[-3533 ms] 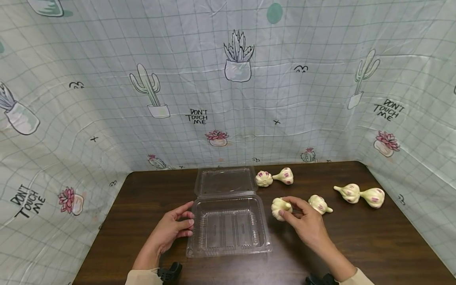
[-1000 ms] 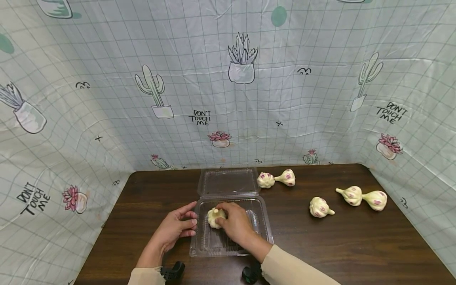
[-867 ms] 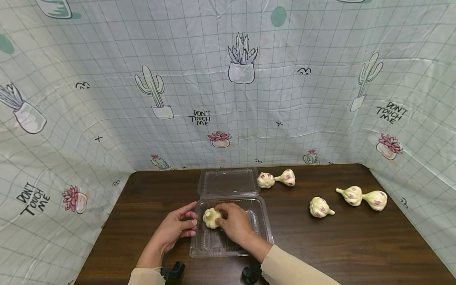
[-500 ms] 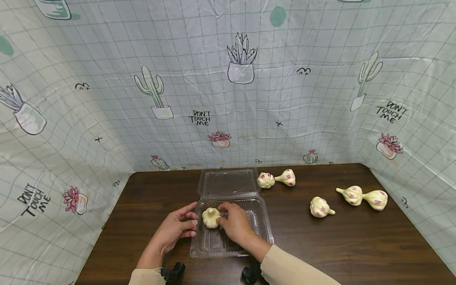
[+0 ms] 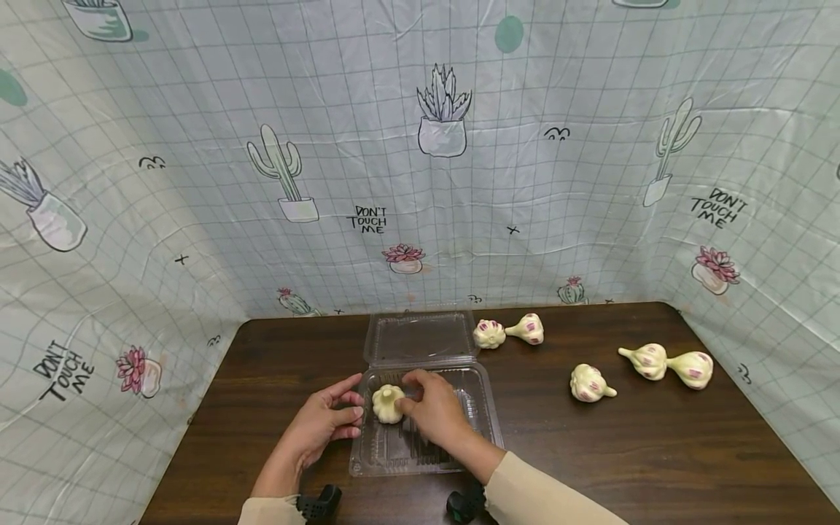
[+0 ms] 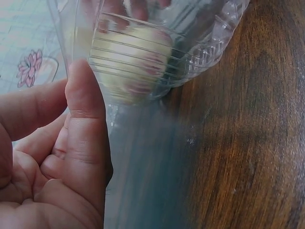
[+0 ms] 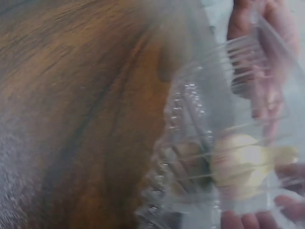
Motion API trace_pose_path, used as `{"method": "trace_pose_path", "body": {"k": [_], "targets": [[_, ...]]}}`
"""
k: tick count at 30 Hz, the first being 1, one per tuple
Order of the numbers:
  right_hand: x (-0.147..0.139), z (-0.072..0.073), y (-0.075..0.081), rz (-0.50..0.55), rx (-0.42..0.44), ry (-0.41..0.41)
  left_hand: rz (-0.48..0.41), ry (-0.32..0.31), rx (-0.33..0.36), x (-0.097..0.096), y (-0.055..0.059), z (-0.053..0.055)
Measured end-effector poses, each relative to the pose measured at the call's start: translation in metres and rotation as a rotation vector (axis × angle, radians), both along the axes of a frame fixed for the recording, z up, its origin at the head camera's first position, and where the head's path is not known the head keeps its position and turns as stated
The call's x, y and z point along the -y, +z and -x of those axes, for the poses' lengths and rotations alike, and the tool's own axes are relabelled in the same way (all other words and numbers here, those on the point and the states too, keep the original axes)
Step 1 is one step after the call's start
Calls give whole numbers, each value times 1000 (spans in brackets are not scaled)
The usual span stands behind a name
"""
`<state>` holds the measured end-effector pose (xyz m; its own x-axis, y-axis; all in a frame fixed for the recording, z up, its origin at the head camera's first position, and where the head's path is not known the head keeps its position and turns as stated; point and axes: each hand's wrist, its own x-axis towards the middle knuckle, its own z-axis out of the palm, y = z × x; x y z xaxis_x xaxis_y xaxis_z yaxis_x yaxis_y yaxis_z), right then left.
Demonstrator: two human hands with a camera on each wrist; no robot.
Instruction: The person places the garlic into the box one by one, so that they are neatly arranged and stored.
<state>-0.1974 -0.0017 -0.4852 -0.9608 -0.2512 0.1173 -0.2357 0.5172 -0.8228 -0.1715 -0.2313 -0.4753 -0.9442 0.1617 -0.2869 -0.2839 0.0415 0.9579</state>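
So the garlic bulb (image 5: 387, 408) is in the clear plastic clamshell (image 5: 493, 423), left half of the base, a bit toward the back. Its stem points up, so the long axis is pretty much upright, maybe leaning slightly. Both wrist cams show it through the ribbed clear wall, stem pointing away from the tabletop (image 5: 656, 452). The lid (image 5: 420, 339) is folded back toward the patterned cloth (image 5: 341, 87), and that one bulb is what's in the base.

Right hand (image 5: 436, 412) is over the base with its grip spread, thumb tip right by the bulb; can't tell if it's touching. Left hand (image 5: 324, 419) has its fingertips at the clamshell's left rim, but I can't tell if that grip is pinching the rim or just resting there.

Five more on the tabletop: a lone bulb (image 5: 588, 383) right of the clamshell, stem pointing right, plus a back pair (image 5: 530, 328) and a far-right pair (image 5: 650, 362). In each pair, the right bulb's stem points left at its neighbour.
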Motion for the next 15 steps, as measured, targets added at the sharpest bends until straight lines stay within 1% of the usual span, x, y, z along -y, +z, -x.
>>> {"method": "trace_pose_path", "body": {"k": [4, 7, 11, 15], "targets": [[-7, 2, 2, 103, 22, 32, 3, -3, 0, 0, 0, 0], [-11, 3, 5, 177, 35, 38, 4, -6, -2, 0, 0, 0], [-18, 1, 11, 234, 52, 40, 6, -1, -4, 0, 1, 0], [-28, 0, 20, 261, 70, 20, 8, 0, -7, -1, 1, 0]]}}
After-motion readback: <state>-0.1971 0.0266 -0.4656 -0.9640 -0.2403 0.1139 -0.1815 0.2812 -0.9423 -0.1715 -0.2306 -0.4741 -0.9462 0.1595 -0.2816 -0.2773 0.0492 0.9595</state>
